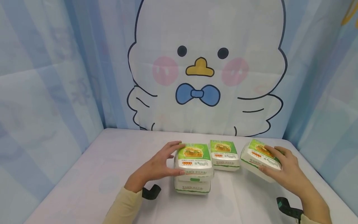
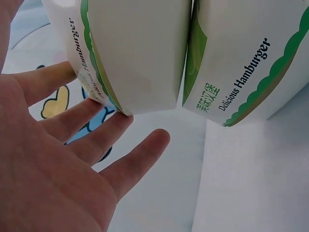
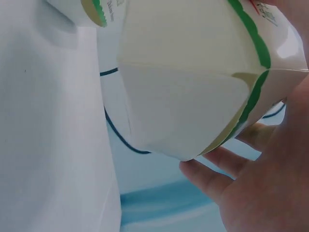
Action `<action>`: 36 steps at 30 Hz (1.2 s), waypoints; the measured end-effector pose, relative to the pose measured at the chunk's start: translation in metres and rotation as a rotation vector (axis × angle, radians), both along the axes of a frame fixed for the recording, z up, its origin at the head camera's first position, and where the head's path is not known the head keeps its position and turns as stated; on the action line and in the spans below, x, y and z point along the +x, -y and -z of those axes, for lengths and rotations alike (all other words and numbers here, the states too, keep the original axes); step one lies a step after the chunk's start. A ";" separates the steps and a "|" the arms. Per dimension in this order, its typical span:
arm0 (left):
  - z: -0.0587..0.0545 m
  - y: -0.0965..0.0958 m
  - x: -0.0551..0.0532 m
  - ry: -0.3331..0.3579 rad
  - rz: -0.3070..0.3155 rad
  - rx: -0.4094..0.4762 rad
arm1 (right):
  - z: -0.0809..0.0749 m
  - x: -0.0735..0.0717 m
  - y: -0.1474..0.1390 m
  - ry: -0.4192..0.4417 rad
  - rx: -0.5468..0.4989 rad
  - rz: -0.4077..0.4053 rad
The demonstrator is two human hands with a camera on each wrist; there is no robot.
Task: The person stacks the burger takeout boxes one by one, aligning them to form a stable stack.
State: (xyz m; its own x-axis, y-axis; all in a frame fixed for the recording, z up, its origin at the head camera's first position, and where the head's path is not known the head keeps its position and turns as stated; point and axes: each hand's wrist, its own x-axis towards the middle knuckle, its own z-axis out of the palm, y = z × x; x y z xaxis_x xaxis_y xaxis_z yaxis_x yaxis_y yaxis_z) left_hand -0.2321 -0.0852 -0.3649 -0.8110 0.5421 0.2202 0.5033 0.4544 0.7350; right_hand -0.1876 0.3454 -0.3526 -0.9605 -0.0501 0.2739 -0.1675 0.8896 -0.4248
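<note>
My left hand (image 1: 156,165) grips a green-and-white hamburger box (image 1: 194,160) by its left side, thumb at the front and fingers at the back. Directly under it stands a second hamburger box (image 1: 193,187) on the table. In the left wrist view a narrow gap parts the held box (image 2: 140,53) from the lower box (image 2: 246,77). My right hand (image 1: 288,171) holds another hamburger box (image 1: 260,160) from its right side, tilted and raised off the table. Its pale underside (image 3: 188,96) shows in the right wrist view.
One more hamburger box (image 1: 225,157) stands on the table between the two held ones, slightly farther back. A white cloth covers the table (image 1: 112,161). Behind it hangs a curtain (image 1: 207,118) with a cartoon bird, and blue-striped curtains (image 1: 50,77) flank both sides.
</note>
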 end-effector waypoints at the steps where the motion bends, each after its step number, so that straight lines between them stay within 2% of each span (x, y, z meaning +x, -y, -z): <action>1: 0.000 0.000 0.000 0.004 0.001 -0.001 | -0.001 0.000 0.002 -0.015 -0.005 -0.006; 7: 0.001 0.001 0.000 0.002 0.003 -0.005 | -0.009 0.001 0.019 -0.097 -0.044 -0.056; 22: 0.003 0.000 -0.002 -0.052 0.015 -0.001 | -0.027 -0.001 0.058 -0.179 -0.092 -0.172; 36: 0.002 -0.001 -0.001 -0.005 -0.002 0.017 | -0.032 -0.005 0.088 -0.200 -0.137 -0.226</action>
State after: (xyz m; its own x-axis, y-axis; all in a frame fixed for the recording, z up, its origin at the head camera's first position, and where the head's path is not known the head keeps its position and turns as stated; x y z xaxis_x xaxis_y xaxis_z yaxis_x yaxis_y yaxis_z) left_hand -0.2327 -0.0843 -0.3666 -0.8108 0.5368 0.2335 0.5063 0.4429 0.7399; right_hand -0.1926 0.2572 -0.3204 -0.8556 -0.2056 0.4751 -0.4466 0.7574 -0.4763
